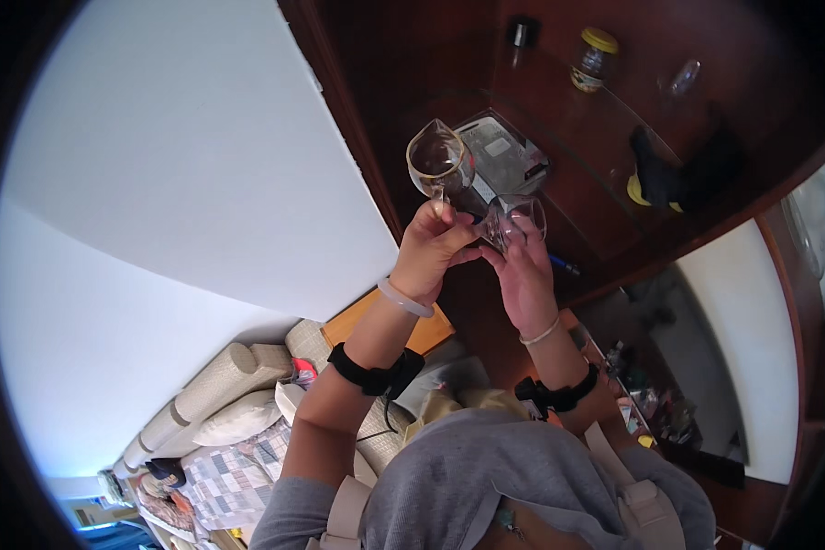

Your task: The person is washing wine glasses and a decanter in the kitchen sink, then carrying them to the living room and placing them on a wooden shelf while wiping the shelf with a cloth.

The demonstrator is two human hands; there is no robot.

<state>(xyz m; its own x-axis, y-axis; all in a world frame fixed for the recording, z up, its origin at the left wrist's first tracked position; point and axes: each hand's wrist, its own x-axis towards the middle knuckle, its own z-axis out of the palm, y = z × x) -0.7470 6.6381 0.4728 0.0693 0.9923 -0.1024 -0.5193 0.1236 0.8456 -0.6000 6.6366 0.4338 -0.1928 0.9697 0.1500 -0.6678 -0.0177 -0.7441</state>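
Note:
My left hand (430, 251) is closed on the handle of a clear glass pitcher (440, 155), which has a pointed spout and a gold-coloured rim. To its right, my right hand (526, 275) holds a clear drinking glass (518, 216) by its side. The two hands are close together, and the fingers of my left hand are at the near end of the glass; whether they touch it I cannot tell. Just beyond the pitcher and the glass, a shallow metal or plastic tray (498, 155) lies in a dark reddish wood cabinet.
A glass jar with a yellow lid (593, 60), a small glass (685, 77) and a black cloth-like item (660, 168) stand or lie on the cabinet's shelf. A blue pen-like object (564, 265) lies near its edge. A white wall (199, 137) is at left.

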